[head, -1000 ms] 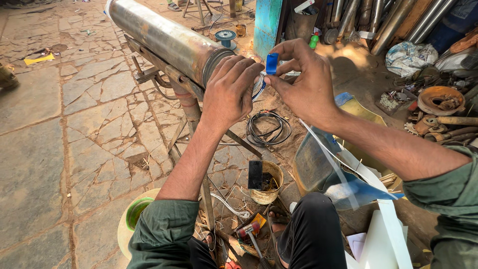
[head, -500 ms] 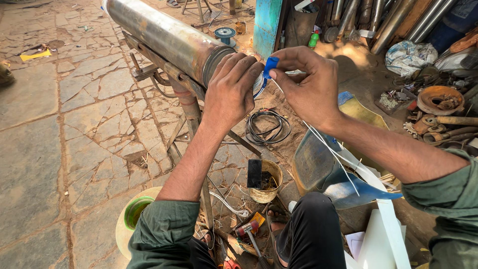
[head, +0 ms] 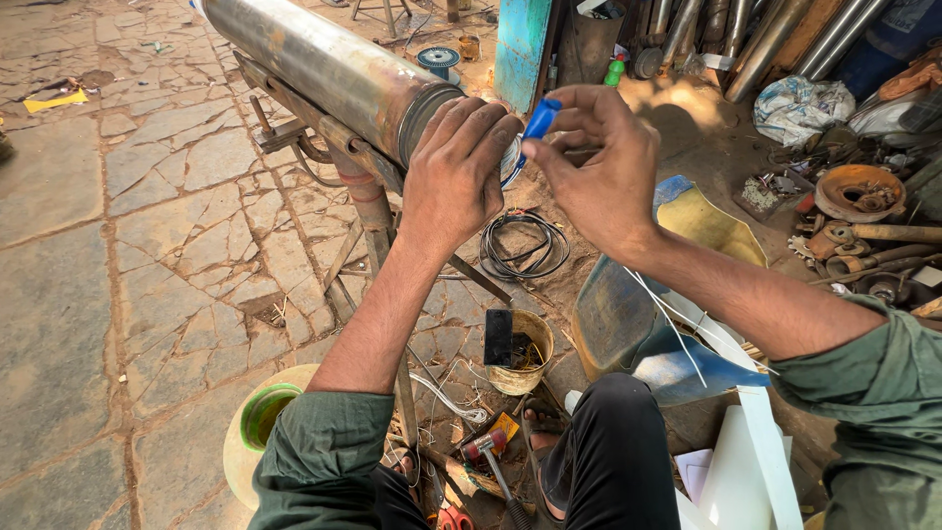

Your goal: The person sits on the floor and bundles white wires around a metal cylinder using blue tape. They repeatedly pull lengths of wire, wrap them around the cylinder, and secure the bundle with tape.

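Observation:
A long steel cylinder (head: 314, 69) lies on a rusty metal stand (head: 368, 196). My left hand (head: 459, 162) is cupped over the cylinder's near end, fingers pressed on its rim. My right hand (head: 599, 162) pinches a small blue piece (head: 541, 117) just right of that end, with a thin white strip (head: 687, 334) trailing down from it past my forearm. What lies between the fingers and the cylinder end is hidden.
A coil of black wire (head: 525, 245) and a small bucket (head: 520, 358) with a black block sit on the stone floor. A hammer (head: 491, 456) lies near my foot. A blue drum (head: 525, 44), pipes (head: 775, 39) and scrap parts (head: 854, 191) crowd the right.
My right hand has lifted slightly and the blue piece sits higher above the cylinder's end. My left hand stays on the cylinder end.

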